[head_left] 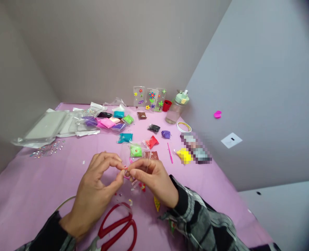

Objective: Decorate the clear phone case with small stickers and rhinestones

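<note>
My left hand and my right hand meet at the middle of the table, fingertips almost touching. Between them is a tiny reddish piece, too small to name, pinched by thumb and forefinger of my left hand. The fingers of my right hand are closed against its other side; what they grip is partly hidden. Just behind lie a see-through plastic sheet or case and a light green clay packet. Below my hands, red-handled scissors rest near small coloured scraps.
Coloured clay packets, a pink stick tool and a yellow packet lie beyond my hands. Decorated see-through cases, a red cup and a bottle stand at the back. Plastic-wrapped packs lie left, a tape roll right.
</note>
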A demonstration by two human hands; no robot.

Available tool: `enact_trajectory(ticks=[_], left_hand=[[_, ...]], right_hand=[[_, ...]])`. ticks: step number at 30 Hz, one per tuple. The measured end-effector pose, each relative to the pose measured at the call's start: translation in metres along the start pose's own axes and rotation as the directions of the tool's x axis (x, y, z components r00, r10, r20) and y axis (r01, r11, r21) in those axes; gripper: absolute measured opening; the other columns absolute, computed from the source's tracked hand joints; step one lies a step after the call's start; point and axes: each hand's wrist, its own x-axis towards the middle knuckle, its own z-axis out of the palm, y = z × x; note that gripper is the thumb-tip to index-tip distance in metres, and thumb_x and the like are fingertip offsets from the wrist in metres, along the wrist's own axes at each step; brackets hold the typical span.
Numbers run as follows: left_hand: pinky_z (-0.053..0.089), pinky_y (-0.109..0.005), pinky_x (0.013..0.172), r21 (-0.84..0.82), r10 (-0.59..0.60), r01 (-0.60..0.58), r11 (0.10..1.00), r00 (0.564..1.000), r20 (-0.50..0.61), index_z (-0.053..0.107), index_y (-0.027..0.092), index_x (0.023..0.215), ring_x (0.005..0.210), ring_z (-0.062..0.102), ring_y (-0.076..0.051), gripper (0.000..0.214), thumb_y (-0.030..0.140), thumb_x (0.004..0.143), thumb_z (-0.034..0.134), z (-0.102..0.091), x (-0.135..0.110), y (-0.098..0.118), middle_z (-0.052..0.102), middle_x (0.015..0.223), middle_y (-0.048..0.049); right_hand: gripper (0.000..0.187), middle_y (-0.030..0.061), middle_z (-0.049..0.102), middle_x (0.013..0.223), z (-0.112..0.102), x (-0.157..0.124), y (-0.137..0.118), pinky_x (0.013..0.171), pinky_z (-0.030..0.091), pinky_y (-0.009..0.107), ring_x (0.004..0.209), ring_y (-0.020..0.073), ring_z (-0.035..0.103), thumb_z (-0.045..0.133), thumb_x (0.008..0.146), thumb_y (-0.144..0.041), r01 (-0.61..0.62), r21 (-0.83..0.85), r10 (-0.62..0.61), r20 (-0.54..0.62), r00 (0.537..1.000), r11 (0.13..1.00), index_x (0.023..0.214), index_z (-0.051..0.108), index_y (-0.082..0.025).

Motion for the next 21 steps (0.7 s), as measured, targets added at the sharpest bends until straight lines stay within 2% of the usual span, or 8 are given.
enact_trajectory(ticks=[3, 6, 8, 11, 14, 17, 21], left_hand=[[0.046, -0.031, 0.088, -0.076, -0.090, 0.092, 0.993, 0.996, 0.029, 0.059, 0.026, 0.083, 0.100, 0.058, -0.018, 0.006, 0.019, 0.084, 0.059, -0.001, -0.001, 0.000, 0.060, 0.098, 0.0009], [0.046, -0.032, 0.090, -0.101, -0.113, 0.118, 0.988, 0.992, 0.050, 0.061, 0.026, 0.084, 0.101, 0.059, -0.018, 0.005, 0.021, 0.085, 0.060, -0.001, -0.001, -0.002, 0.061, 0.100, 0.0008], [0.046, -0.035, 0.091, -0.078, -0.067, 0.070, 0.994, 0.997, 0.038, 0.064, 0.027, 0.087, 0.102, 0.059, -0.019, 0.004, 0.024, 0.086, 0.061, -0.003, 0.000, -0.005, 0.062, 0.101, 0.0004], [0.040, -0.044, 0.104, 0.019, 0.096, -0.095, 0.995, 0.995, -0.021, 0.068, 0.031, 0.092, 0.101, 0.059, -0.021, 0.009, 0.024, 0.088, 0.062, -0.005, 0.002, -0.009, 0.065, 0.099, 0.0009], [0.030, -0.053, 0.111, 0.120, 0.219, -0.214, 0.970, 0.975, -0.031, 0.069, 0.032, 0.095, 0.096, 0.061, -0.020, 0.017, 0.018, 0.090, 0.059, -0.007, 0.002, -0.010, 0.068, 0.097, 0.0014], [0.028, -0.057, 0.110, 0.183, 0.255, -0.250, 0.951, 0.967, -0.005, 0.067, 0.030, 0.094, 0.094, 0.061, -0.021, 0.017, 0.016, 0.090, 0.059, -0.007, 0.002, -0.008, 0.069, 0.096, 0.0006], [0.031, -0.058, 0.109, 0.193, 0.273, -0.271, 0.943, 0.962, 0.018, 0.063, 0.026, 0.093, 0.098, 0.059, -0.022, 0.013, 0.014, 0.089, 0.060, -0.004, 0.002, -0.005, 0.068, 0.098, -0.0019]], right_hand=[[0.022, 0.0015, 0.071, 0.074, -0.003, 0.003, 0.003, 0.062, 0.052, 0.024, 0.062, 0.0103, 0.060, 0.079, 0.074, -0.037, -0.044, 0.110, 0.040, 0.043, 0.998, 0.993, 0.078, 0.074, -0.016], [0.023, 0.0009, 0.069, 0.072, -0.005, 0.004, 0.007, 0.061, 0.052, 0.024, 0.061, 0.0104, 0.060, 0.079, 0.075, -0.038, -0.063, 0.146, 0.054, 0.065, 0.996, 0.987, 0.078, 0.074, -0.015], [0.023, 0.0007, 0.069, 0.072, -0.006, 0.005, 0.007, 0.061, 0.052, 0.024, 0.061, 0.0101, 0.060, 0.079, 0.075, -0.037, -0.046, 0.135, 0.040, 0.048, 0.998, 0.990, 0.077, 0.073, -0.015], [0.021, 0.0010, 0.071, 0.073, -0.005, 0.004, 0.004, 0.061, 0.051, 0.024, 0.060, 0.0099, 0.060, 0.079, 0.075, -0.036, -0.005, 0.091, 0.005, 0.001, 1.000, 0.996, 0.077, 0.073, -0.016], [0.019, 0.0001, 0.070, 0.070, -0.001, 0.001, 0.001, 0.061, 0.050, 0.024, 0.060, 0.0107, 0.059, 0.077, 0.077, -0.035, 0.028, 0.011, -0.027, -0.040, 0.999, 1.000, 0.079, 0.074, -0.017], [0.013, 0.0000, 0.068, 0.068, 0.003, -0.003, 0.001, 0.061, 0.049, 0.025, 0.063, 0.0125, 0.059, 0.072, 0.080, -0.030, 0.091, -0.141, -0.104, -0.087, 0.991, 0.986, 0.081, 0.075, -0.017], [0.010, 0.0018, 0.069, 0.074, 0.004, -0.007, 0.005, 0.064, 0.046, 0.027, 0.067, 0.0134, 0.057, 0.066, 0.084, -0.022, 0.221, -0.389, -0.274, -0.085, 0.958, 0.894, 0.085, 0.075, -0.017]])
